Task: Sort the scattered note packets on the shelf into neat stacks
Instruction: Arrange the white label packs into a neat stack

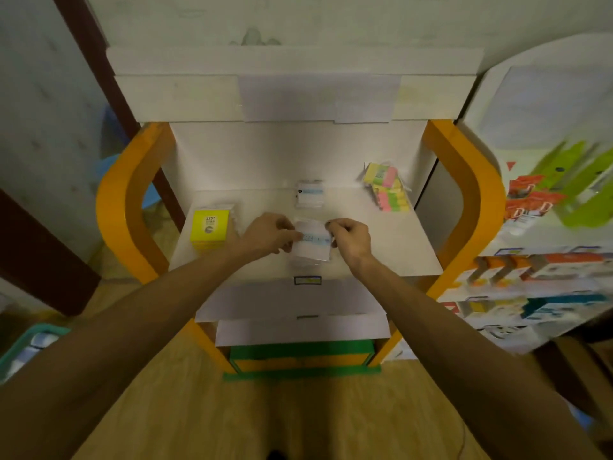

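A white note packet with a blue band (313,242) sits on a small pile of like packets near the front middle of the white shelf (391,240). My left hand (270,235) pinches its left edge and my right hand (350,237) pinches its right edge. Another white-and-blue packet stack (310,194) stands at the back middle. A yellow packet stack (209,229) stands at the left. Pink, green and yellow packets (388,187) lie in a loose pile at the back right.
Orange side frames (114,200) bound the shelf left and right. A second rack with coloured boxes (544,280) stands close on the right. A teal basket (23,346) sits on the floor at the lower left. A lower white shelf edge (298,303) juts out below.
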